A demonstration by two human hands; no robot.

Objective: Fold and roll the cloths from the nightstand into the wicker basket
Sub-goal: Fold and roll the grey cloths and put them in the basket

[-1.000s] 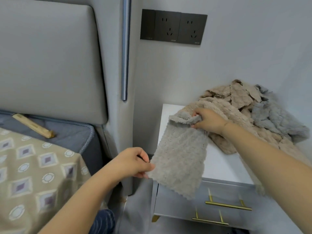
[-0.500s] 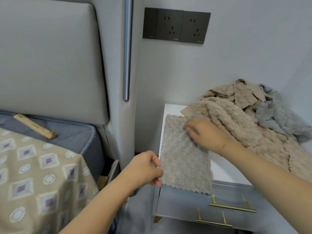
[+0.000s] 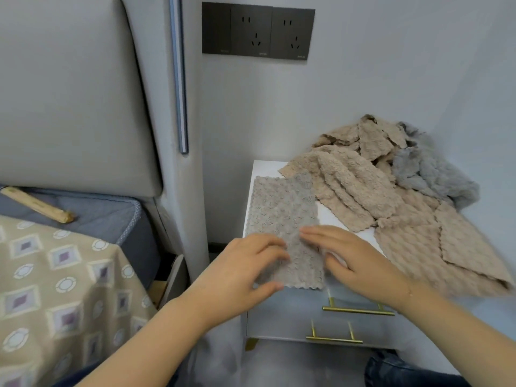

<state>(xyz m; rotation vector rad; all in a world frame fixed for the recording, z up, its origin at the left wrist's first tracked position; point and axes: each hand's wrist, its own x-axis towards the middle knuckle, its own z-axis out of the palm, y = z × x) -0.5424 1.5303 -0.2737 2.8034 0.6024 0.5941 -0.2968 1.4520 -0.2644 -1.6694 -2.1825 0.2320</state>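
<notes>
Smoothing step: left hand (image 3: 245, 270) and right hand (image 3: 353, 259), fingers spread, pressed grey cloth (image 3: 282, 216) flat on nightstand (image 3: 266, 167) surface; next move probably folding.

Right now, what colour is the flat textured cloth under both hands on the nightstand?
Greyish taupe, with a bumpy waffle-like texture; shown in the head view.

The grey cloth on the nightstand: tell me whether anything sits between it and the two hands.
Nothing does. The left hand and right hand both rest directly on the grey cloth, spread flat on the nightstand. The pile of beige cloths lies beside it to the right.
</notes>
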